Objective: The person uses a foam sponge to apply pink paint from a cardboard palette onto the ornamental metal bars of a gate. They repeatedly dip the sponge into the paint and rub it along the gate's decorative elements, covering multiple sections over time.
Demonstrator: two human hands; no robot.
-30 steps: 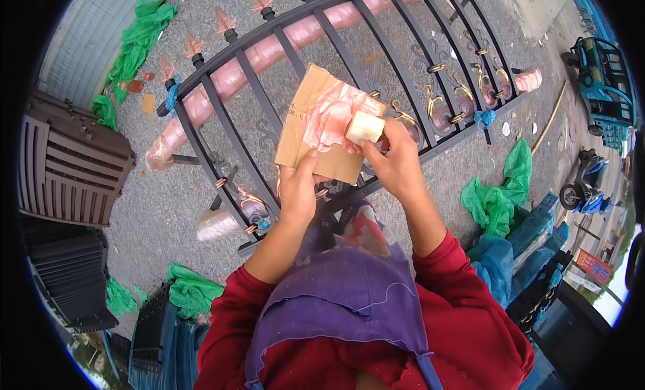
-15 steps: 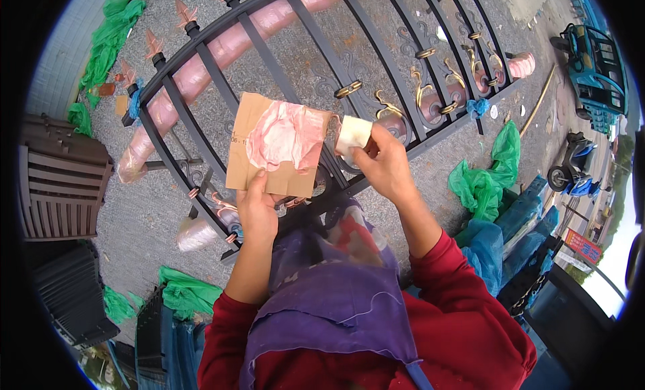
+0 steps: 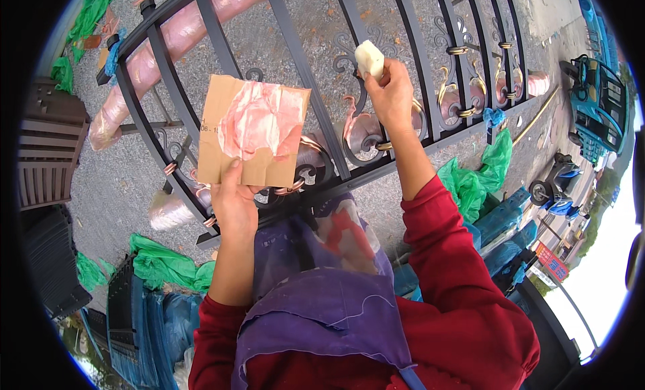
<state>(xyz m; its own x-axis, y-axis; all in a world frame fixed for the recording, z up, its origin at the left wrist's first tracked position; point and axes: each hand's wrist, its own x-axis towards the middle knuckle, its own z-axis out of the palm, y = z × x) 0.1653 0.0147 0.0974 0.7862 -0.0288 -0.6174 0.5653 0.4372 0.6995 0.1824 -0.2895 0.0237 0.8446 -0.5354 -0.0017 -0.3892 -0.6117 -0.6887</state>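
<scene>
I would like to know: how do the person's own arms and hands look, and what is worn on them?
The left hand and right hand wear no gloves, and no watch shows. The left sleeve and right sleeve are dark red, creased, and end on the forearms.

The person (image 3: 309,299) is working in an open-air metalwork yard beside a road (image 3: 586,195). A black metal fence panel (image 3: 291,49) with scrolls and gold-coloured collars is resting over pink film-wrapped tubes (image 3: 180,37) on the grey pavement (image 3: 111,202). Brown slatted panels (image 3: 50,145) and black slatted panels (image 3: 57,262) are standing along the pavement's left edge. Green plastic sheeting (image 3: 158,259) is lying crumpled nearby, and blue wrapping (image 3: 500,219) is covering long bundles towards the near right corner. Past the right edge, a teal vehicle (image 3: 594,111) and a blue-and-black scooter (image 3: 554,186) are standing, with a green hillside (image 3: 610,178) rising under open sky (image 3: 598,276).
</scene>
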